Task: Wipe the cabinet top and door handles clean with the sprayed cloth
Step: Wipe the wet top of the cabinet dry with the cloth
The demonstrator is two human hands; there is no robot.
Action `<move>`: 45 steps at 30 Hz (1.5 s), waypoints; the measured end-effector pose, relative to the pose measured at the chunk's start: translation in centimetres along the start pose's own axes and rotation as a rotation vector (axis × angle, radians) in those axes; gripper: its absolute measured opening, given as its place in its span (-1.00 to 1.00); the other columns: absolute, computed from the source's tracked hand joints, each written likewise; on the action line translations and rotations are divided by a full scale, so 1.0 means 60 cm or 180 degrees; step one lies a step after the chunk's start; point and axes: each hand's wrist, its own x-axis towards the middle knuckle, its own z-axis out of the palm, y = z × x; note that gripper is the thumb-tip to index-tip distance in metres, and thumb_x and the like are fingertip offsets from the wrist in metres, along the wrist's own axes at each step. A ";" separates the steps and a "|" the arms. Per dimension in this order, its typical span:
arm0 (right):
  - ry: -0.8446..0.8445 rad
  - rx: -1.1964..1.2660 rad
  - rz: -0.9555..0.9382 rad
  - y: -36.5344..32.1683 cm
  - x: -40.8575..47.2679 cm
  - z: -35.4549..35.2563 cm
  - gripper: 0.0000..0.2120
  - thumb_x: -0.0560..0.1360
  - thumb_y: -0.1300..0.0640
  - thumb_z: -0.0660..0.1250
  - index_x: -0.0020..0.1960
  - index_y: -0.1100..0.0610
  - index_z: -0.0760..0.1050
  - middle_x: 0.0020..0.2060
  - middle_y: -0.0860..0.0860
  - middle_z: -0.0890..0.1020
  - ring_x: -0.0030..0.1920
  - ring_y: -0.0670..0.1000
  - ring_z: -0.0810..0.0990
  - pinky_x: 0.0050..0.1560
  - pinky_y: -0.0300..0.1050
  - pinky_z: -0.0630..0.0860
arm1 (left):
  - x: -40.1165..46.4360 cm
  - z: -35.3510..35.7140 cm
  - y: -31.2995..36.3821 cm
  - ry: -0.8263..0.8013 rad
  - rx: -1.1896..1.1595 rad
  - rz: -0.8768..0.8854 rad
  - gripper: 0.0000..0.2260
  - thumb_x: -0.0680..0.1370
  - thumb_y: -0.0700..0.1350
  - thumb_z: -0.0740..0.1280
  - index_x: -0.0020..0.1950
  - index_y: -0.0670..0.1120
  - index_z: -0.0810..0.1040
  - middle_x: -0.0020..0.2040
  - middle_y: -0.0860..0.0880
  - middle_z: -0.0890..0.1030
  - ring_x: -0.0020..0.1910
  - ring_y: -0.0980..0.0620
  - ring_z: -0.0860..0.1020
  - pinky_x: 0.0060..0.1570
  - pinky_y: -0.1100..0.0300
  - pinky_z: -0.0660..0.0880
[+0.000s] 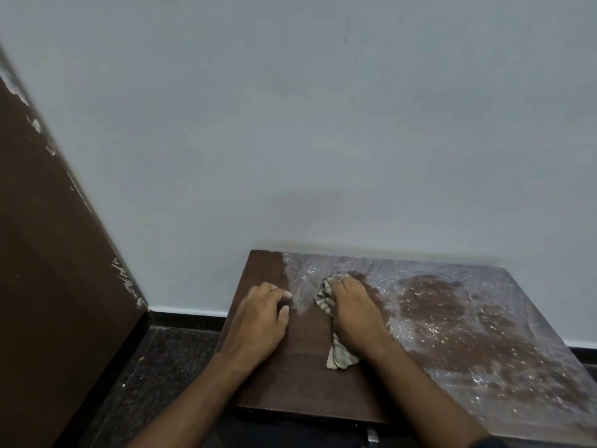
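Note:
The brown cabinet top (300, 383) stands against the wall, its right and rear parts covered in whitish wet spray and droplets, its left strip dark and plain. My right hand (355, 308) presses a striped grey cloth (339, 354) onto the top near the rear middle, fingers curled over its bunched far end. The cloth's tail sticks out under my wrist. My left hand (261, 318) rests on the left part of the top, fingers loosely bent, holding nothing. A metal door handle (372, 436) peeks out below the front edge.
A pale blue-grey wall (323, 140) rises directly behind the cabinet. A dark brown door or panel (48, 286) with chipped paint stands at the left. Dark speckled floor (168, 367) and a black skirting line lie left of the cabinet.

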 end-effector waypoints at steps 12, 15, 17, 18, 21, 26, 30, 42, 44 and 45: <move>-0.0098 0.0206 -0.0322 -0.014 -0.008 -0.001 -0.66 0.64 0.09 0.12 0.39 0.06 0.44 0.30 0.00 0.49 0.34 0.03 0.42 0.41 -0.03 0.37 | -0.007 0.000 -0.013 0.0060 -0.0057 -0.0059 -0.79 0.54 -0.05 0.32 0.16 0.07 0.57 0.05 0.16 0.53 0.07 0.14 0.47 0.12 0.18 0.48; 0.0006 0.0232 -0.0292 -0.059 -0.007 0.005 -0.64 0.60 0.10 0.09 0.33 0.11 0.46 0.22 0.01 0.51 0.26 0.02 0.43 0.41 0.01 0.35 | -0.007 0.000 -0.017 0.0137 -0.0075 -0.0070 -0.78 0.53 -0.09 0.33 0.17 0.04 0.57 0.06 0.14 0.55 0.07 0.11 0.49 0.12 0.15 0.49; -0.0172 0.0488 -0.0829 -0.100 -0.044 0.009 -0.60 0.60 0.05 0.08 0.38 0.09 0.43 0.30 0.00 0.50 0.33 -0.01 0.41 0.49 -0.04 0.24 | -0.001 0.001 -0.020 0.0230 -0.0110 -0.0096 -0.77 0.51 -0.13 0.32 0.16 0.03 0.57 0.06 0.12 0.56 0.07 0.09 0.50 0.11 0.13 0.50; -0.0300 0.0542 -0.1117 -0.108 -0.061 0.009 -0.59 0.62 0.05 0.08 0.43 0.08 0.41 0.37 -0.02 0.47 0.40 -0.03 0.37 0.53 -0.08 0.18 | 0.002 0.002 -0.021 0.0249 -0.0143 -0.0118 -0.77 0.51 -0.14 0.31 0.15 0.04 0.57 0.06 0.13 0.56 0.07 0.10 0.50 0.11 0.13 0.50; -0.0320 0.0453 -0.1208 -0.079 -0.052 0.013 -0.62 0.65 0.07 0.12 0.45 0.01 0.40 0.44 -0.05 0.43 0.48 -0.07 0.30 0.55 -0.08 0.17 | 0.002 0.004 -0.023 0.0227 -0.0143 -0.0037 -0.76 0.50 -0.15 0.32 0.15 0.04 0.56 0.06 0.14 0.55 0.06 0.11 0.50 0.10 0.15 0.50; 0.0191 0.0265 -0.0252 -0.049 -0.002 0.015 -0.65 0.57 0.11 0.19 0.31 0.08 0.54 0.25 0.01 0.55 0.32 0.04 0.45 0.41 0.03 0.39 | 0.000 -0.001 -0.031 0.0214 -0.0082 -0.0003 -0.78 0.49 -0.13 0.36 0.13 0.03 0.58 0.04 0.14 0.56 0.04 0.11 0.51 0.09 0.20 0.48; -0.0109 0.0649 -0.0944 -0.099 -0.074 0.009 -0.64 0.58 -0.09 0.23 0.31 0.01 0.52 0.30 -0.10 0.52 0.39 -0.12 0.37 0.49 -0.17 0.25 | 0.010 0.007 -0.038 0.0199 -0.0090 -0.0016 -0.78 0.48 -0.14 0.35 0.11 0.04 0.58 0.02 0.13 0.56 0.02 0.09 0.51 0.07 0.20 0.48; -0.0329 0.0366 -0.0981 -0.089 0.041 0.049 -0.61 0.61 0.04 0.21 0.41 0.08 0.44 0.34 0.01 0.49 0.38 0.00 0.38 0.49 -0.07 0.29 | 0.057 0.012 -0.060 0.0156 0.0049 0.0025 -0.77 0.51 -0.17 0.30 0.16 -0.02 0.56 0.04 0.08 0.53 0.04 0.09 0.47 0.07 0.16 0.48; -0.0338 0.0382 -0.0849 -0.057 0.072 0.044 -0.66 0.62 0.04 0.22 0.36 0.06 0.48 0.29 0.02 0.52 0.31 0.02 0.43 0.39 -0.09 0.39 | 0.064 0.010 -0.070 0.0133 0.0068 0.0015 -0.76 0.52 -0.17 0.31 0.17 -0.03 0.57 0.05 0.07 0.54 0.06 0.08 0.48 0.09 0.16 0.49; -0.0262 0.0384 -0.0557 -0.037 0.096 0.043 -0.70 0.62 0.07 0.22 0.32 0.09 0.50 0.24 0.04 0.54 0.25 0.04 0.46 0.32 -0.07 0.43 | 0.065 0.009 -0.073 0.0125 0.0074 0.0032 -0.76 0.53 -0.17 0.32 0.18 -0.04 0.57 0.06 0.07 0.55 0.07 0.08 0.48 0.10 0.17 0.48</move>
